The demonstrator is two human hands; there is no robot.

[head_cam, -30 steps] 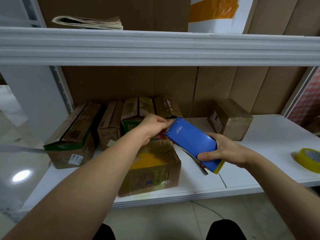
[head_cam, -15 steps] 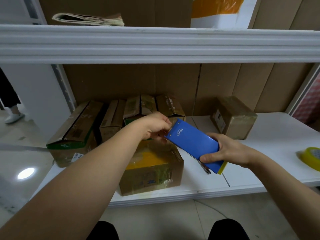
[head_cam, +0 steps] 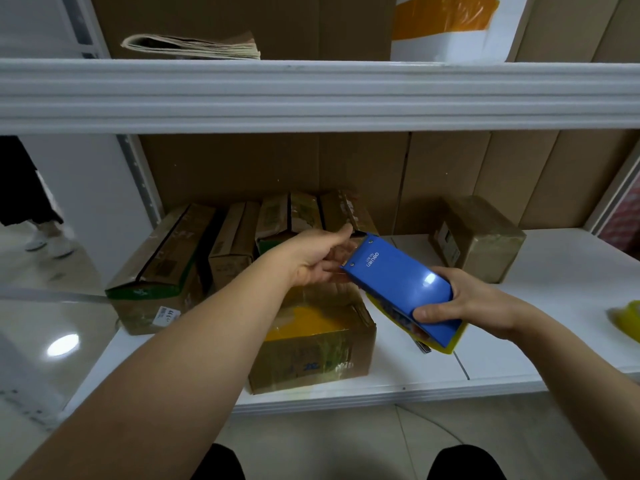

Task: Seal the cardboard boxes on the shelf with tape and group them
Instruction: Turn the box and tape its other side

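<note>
My right hand (head_cam: 464,303) grips a blue tape dispenser (head_cam: 398,285) by its rear end, tilted over the white shelf (head_cam: 554,341). My left hand (head_cam: 311,258) is at the dispenser's front end, thumb stretched out, fingers loosely under the front edge; whether they hold tape I cannot tell. Right below stands a cardboard box (head_cam: 311,362) with a glossy, yellow-tinted top. Several more cardboard boxes (head_cam: 156,268) stand side by side at the back left. A single taped box (head_cam: 485,237) sits apart at the back right.
A yellow tape roll (head_cam: 627,317) lies at the shelf's right end. The upper shelf's thick white edge (head_cam: 311,95) hangs overhead, with a stack of folded paper (head_cam: 194,46) on it. A person's legs (head_cam: 20,188) stand on the floor at the far left.
My left hand has loosened at the dispenser's front, its thumb now stretched out. The dispenser has shifted slightly right and my head has tilted a little.
</note>
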